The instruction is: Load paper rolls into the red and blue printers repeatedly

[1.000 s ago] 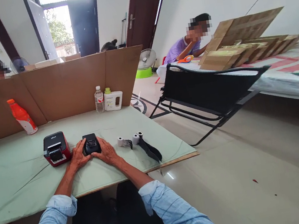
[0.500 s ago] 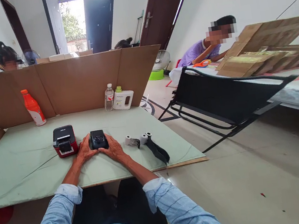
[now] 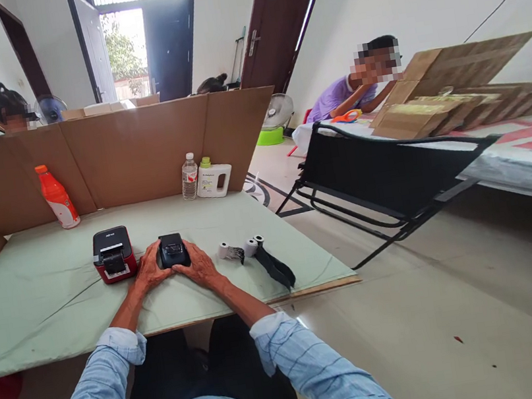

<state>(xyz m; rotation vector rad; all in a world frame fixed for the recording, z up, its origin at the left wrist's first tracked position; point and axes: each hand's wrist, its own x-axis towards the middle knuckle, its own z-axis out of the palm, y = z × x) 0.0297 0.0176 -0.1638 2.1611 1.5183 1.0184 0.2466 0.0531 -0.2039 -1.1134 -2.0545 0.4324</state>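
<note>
A small black label printer (image 3: 172, 249) sits on the green-covered table in front of me. Its left side is gripped by my left hand (image 3: 150, 269), and its right side by my right hand (image 3: 200, 264); the fingers wrap round it from both sides. Left of my hands stands a larger red and black printer (image 3: 113, 255) with a black strip at its front. To the right lie small white rolls (image 3: 252, 247) and a length of black ribbon (image 3: 276, 270). Another white roll (image 3: 224, 250) with a printed strip lies nearer my right hand.
A cardboard partition (image 3: 139, 155) runs along the table's back edge. Before it stand an orange bottle (image 3: 58, 198), a clear water bottle (image 3: 189, 179) and a white jug (image 3: 214, 179). A black folding frame (image 3: 372, 177) stands right. A person in purple (image 3: 331, 100) sits beyond it.
The view has shifted slightly, moving the scene a little leftward. Both hands stay on the black printer, with no clear movement of it on the table. The person in purple has brought their hands nearer their head.
</note>
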